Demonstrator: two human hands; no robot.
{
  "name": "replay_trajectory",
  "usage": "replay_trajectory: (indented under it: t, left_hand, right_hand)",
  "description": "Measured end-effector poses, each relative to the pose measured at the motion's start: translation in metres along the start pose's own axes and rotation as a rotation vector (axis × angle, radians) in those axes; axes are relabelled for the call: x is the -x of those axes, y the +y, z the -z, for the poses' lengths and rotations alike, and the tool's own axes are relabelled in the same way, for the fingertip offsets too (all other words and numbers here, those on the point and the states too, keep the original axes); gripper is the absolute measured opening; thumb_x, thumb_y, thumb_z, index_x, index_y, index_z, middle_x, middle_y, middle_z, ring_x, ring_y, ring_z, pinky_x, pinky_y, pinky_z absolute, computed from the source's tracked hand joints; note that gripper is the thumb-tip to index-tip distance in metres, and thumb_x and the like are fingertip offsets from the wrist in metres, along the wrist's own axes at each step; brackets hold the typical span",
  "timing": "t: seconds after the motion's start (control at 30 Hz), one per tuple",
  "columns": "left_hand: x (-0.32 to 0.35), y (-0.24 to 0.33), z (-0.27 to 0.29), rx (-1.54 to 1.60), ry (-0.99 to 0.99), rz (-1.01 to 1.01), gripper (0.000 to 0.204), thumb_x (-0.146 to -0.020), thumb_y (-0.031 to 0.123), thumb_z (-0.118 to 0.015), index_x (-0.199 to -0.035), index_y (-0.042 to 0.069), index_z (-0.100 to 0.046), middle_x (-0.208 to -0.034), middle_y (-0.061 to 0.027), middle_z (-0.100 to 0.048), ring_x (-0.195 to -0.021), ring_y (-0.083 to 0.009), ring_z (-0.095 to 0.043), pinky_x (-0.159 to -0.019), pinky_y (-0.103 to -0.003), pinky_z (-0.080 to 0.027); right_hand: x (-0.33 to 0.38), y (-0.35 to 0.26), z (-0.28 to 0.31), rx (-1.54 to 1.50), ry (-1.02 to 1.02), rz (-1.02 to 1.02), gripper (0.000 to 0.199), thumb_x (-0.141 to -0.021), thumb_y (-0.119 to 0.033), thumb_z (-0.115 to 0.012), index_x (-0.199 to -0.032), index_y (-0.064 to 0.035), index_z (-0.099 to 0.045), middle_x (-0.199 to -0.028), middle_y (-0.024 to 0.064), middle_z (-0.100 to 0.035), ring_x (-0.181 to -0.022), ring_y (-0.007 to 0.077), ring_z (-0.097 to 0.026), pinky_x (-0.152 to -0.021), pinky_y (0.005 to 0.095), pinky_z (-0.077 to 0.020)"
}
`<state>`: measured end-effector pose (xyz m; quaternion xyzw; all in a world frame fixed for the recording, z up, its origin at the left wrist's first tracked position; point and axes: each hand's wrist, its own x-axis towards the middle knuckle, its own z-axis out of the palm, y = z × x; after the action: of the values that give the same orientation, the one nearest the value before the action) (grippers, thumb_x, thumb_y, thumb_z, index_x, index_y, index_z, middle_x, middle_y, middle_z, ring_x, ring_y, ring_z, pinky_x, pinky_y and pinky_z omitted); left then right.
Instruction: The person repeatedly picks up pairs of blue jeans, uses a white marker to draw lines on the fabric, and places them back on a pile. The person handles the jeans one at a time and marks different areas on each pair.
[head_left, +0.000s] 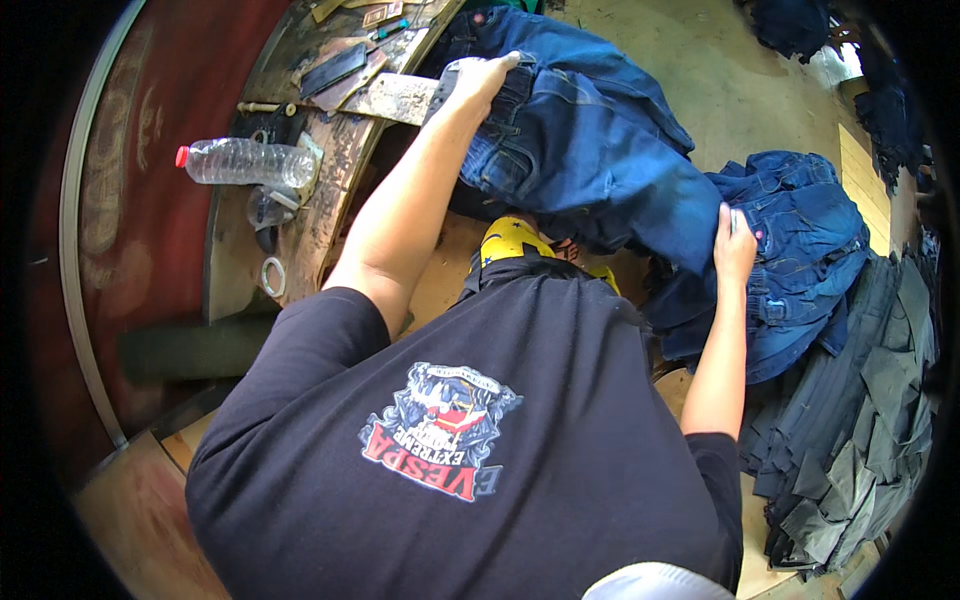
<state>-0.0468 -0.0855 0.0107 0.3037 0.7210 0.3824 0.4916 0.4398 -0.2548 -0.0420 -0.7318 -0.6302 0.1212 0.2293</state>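
A pair of blue jeans (610, 150) is stretched across in front of me, above my lap. My left hand (484, 84) grips it near the waistband and pockets, with the thumb on top. Farther right, my right hand (735, 245) pinches the other end of the denim, fingers closed on the cloth. The fabric between the hands is slightly slack and folded. Right beside my right hand lies a heap of more blue jeans (805, 225), and part of its overlap with the held pair cannot be made out.
At the left stands a worn wooden table (345, 170) with a clear plastic bottle (250, 162) with red cap, a dark flat case (334, 68) and a white ring (272, 277). A stack of grey trousers (850, 430) lies at the lower right. Dark garments (790, 25) lie far right.
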Motion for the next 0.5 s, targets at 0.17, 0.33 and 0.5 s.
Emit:
replay_trajectory:
  t: [0.17, 0.33, 0.5]
  left_hand:
    - [0.080, -0.008, -0.080, -0.311, -0.341, -0.015, 0.046, -0.099, 0.038, -0.080, -0.116, -0.005, -0.078, -0.120, -0.0251, -0.081, -0.103, -0.0339, -0.079, -0.096, -0.047, -0.061]
    - [0.176, -0.062, -0.133, -0.477, -0.714, -0.175, 0.043, -0.102, 0.040, -0.075, -0.102, -0.003, -0.077, -0.094, -0.0265, -0.078, -0.088, -0.0390, -0.076, -0.085, -0.050, -0.056]
    - [0.109, -0.058, -0.083, -0.333, -0.253, -0.402, 0.043, -0.103, 0.038, -0.071, -0.096, -0.004, -0.074, -0.094, -0.0300, -0.074, -0.086, -0.0404, -0.073, -0.084, -0.051, -0.055]
  right_hand:
    - [0.102, 0.104, 0.047, 0.149, 0.023, -0.256, 0.048, -0.113, -0.046, -0.060, -0.101, -0.0011, -0.071, -0.097, 0.0311, -0.073, -0.096, 0.0558, -0.068, -0.078, 0.0609, -0.0524]
    - [0.216, 0.176, 0.089, 0.402, -0.247, -0.777, 0.044, -0.107, -0.044, -0.069, -0.109, -0.0010, -0.078, -0.117, 0.0330, -0.074, -0.116, 0.0520, -0.070, -0.094, 0.0575, -0.0547]
    - [0.149, 0.132, 0.077, 0.261, 0.039, -0.328, 0.036, -0.110, -0.034, -0.066, -0.118, -0.0024, -0.079, -0.114, 0.0245, -0.077, -0.107, 0.0447, -0.071, -0.095, 0.0502, -0.0562]
